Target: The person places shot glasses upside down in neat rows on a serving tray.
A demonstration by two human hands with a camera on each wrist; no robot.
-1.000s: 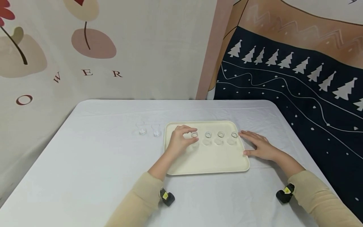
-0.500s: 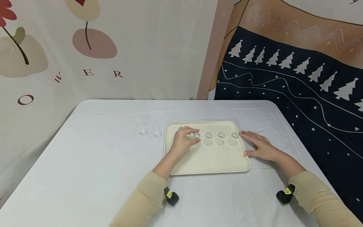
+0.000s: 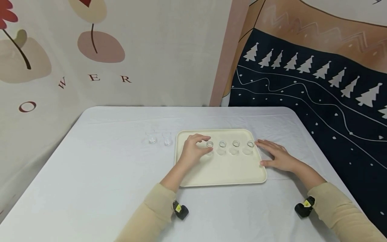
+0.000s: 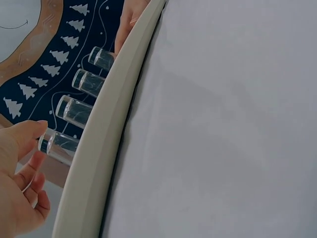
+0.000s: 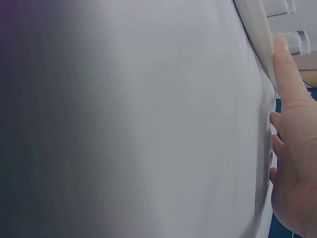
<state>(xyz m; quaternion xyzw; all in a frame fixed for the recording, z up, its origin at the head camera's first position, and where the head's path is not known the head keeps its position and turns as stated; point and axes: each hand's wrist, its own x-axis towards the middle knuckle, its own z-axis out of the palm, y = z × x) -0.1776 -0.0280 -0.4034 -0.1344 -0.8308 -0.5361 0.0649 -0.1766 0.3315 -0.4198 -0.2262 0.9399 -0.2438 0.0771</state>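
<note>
A row of clear shot glasses stands upside down along the far part of the cream tray, thick bases upward. My left hand is at the leftmost shot glass of that row, thumb and forefinger spread apart on either side of its base. The left wrist view has the fingertips right at this glass, without closing round it. My right hand lies spread at the tray's right edge, its fingertips against the rim by the last glass, as the right wrist view also has it.
Two more shot glasses, one and another, stand upright on the white tablecloth left of the tray. Behind the table hang a pale printed curtain and a dark one with trees.
My left hand slid the leftmost shot glass slightly right, nearer its neighbour, then let go and drew back a little to the left. The right hand stays at the rim.
</note>
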